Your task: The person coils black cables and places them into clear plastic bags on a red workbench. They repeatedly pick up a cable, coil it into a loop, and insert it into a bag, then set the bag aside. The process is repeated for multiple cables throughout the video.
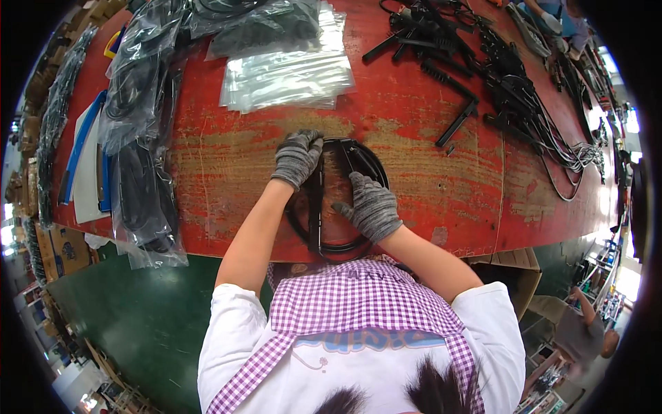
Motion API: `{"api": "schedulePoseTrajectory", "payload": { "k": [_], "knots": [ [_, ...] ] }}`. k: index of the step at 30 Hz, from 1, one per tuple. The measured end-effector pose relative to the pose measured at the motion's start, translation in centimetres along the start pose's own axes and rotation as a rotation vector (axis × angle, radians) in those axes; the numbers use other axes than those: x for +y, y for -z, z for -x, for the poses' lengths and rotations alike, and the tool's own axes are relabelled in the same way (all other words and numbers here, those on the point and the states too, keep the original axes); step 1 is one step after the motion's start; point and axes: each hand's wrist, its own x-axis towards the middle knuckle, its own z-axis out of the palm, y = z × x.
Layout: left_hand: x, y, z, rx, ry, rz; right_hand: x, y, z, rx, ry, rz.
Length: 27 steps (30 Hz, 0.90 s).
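A coil of black cable (pixel 373 163) lies on the worn red table in front of me, together with a long, narrow black bar (pixel 316 214) whose exact kind I cannot make out. My left hand (pixel 298 159), in a grey knitted glove, has its fingers closed at the bar's far end, beside the coil's upper left. My right hand (pixel 369 205), gloved alike, rests over the coil's right side. Its thumb points left, apart from the fingers, and the palm's underside is hidden.
Clear plastic bags (pixel 286 79) are stacked at the far middle. Bagged black cables (pixel 141 186) lie at left, beside a blue-and-white folder-like item (pixel 86 162). Loose black parts (pixel 455 103) and cable bundles (pixel 524 96) fill the far right. Another person (pixel 579 331) is at lower right.
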Motion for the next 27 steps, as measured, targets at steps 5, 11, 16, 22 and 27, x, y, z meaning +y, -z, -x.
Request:
{"api": "schedulePoseTrajectory", "payload": {
  "k": [5, 11, 16, 22, 27],
  "knots": [
    [-1.1, -0.3, 0.4, 0.035, 0.022, 0.103, 0.5, -1.1, 0.3, -0.206, -0.246, 0.004],
    [-1.1, 0.2, 0.2, -0.022, 0.028, 0.109, -1.3, 0.5, 2.5, -0.437, -0.232, -0.11],
    [-1.1, -0.5, 0.3, -0.003, -0.038, -0.002, -2.2, 0.0, 3.7, -0.556, -0.278, -0.099],
    [-0.7, -1.0, 2.0, 0.006, -0.041, -0.049, -0.6, 1.7, 0.6, -0.065, 0.098, -0.277],
    [-1.1, -1.5, 1.5, 0.072, -0.286, -0.236, 1.8, 5.0, -14.3, 0.167, 0.398, -0.093]
  ]
}}
